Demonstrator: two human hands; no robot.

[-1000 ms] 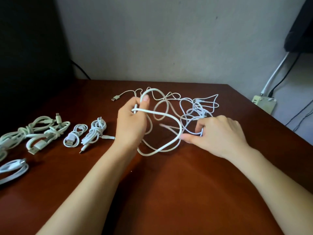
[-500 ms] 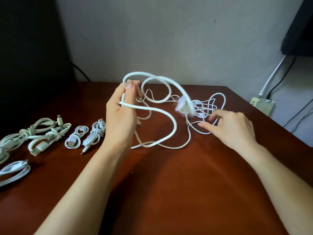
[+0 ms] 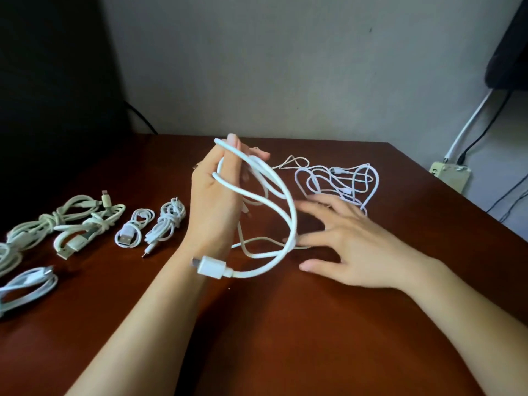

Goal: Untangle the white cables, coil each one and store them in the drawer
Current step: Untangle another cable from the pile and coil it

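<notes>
Head view: the left hand (image 3: 217, 201) is raised above the table (image 3: 285, 338), fingers curled round loops of a thick white cable (image 3: 289, 212) (its plug (image 3: 213, 267) hangs in front of the wrist). The right hand (image 3: 351, 241) is flat and spread, holding nothing, just beside the hanging loop. The remaining tangle (image 3: 340, 181) lies toward the far right corner; coiled cables (image 3: 131, 232) line the left edge.

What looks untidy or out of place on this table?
Only the heap of thin white cables far right on the table: it lies in a loose tangle, while the bundles on the left are coiled neatly. The thick cable in the left hand hangs in uneven loops. Nothing looks damaged.
</notes>
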